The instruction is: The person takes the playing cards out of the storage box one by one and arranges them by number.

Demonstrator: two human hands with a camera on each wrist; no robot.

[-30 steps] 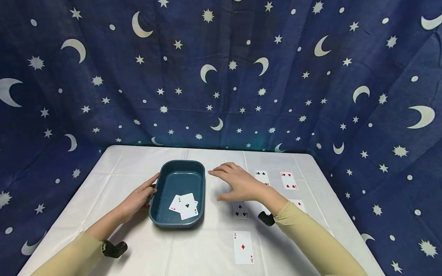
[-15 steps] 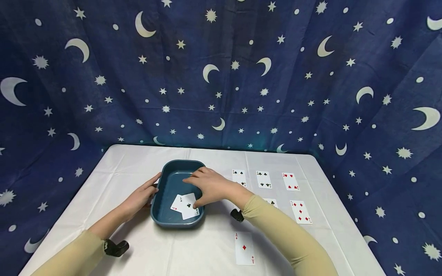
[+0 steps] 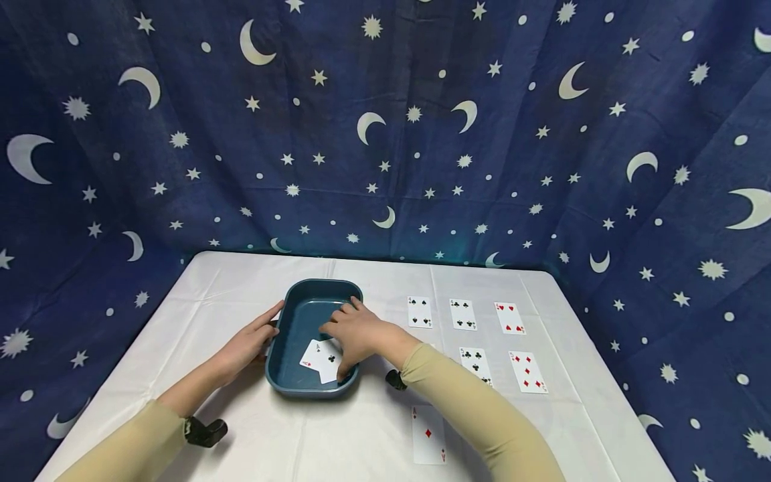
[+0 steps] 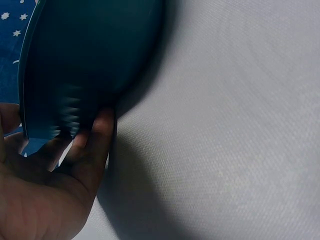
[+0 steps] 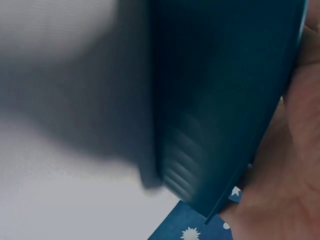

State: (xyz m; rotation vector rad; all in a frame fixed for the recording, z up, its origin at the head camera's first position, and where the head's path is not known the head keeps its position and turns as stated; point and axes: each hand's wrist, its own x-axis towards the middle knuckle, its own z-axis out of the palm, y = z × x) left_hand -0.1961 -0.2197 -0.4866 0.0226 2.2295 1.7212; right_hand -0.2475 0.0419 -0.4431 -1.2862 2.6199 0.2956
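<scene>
A dark teal bin (image 3: 274,375) stands on the table with playing cards lying in its near end. On top is the ace of clubs (image 3: 328,368), overlapping a red ace (image 3: 310,356). My right hand (image 3: 361,335) reaches over the right rim, fingers bent down and spread above the ace of clubs, thumb low at its right edge. In the right wrist view, the bin's wall hides those fingertips. My left hand (image 3: 245,349) rests against the bin's left side, its fingertips (image 4: 104,120) touching the ridged outer wall in the left wrist view.
Right of the bin lie a four of spades (image 3: 419,312), four of clubs (image 3: 463,314), four of hearts (image 3: 509,318), five of clubs (image 3: 476,367) and five of diamonds (image 3: 528,372). Nearer is an ace of diamonds (image 3: 429,438), beside my right sleeve. A starry curtain (image 3: 385,134) hangs behind.
My right hand has moved left from beside the bin, over its rim and down into it, now covering part of the ace of clubs. My left hand has stayed at the bin's side.
</scene>
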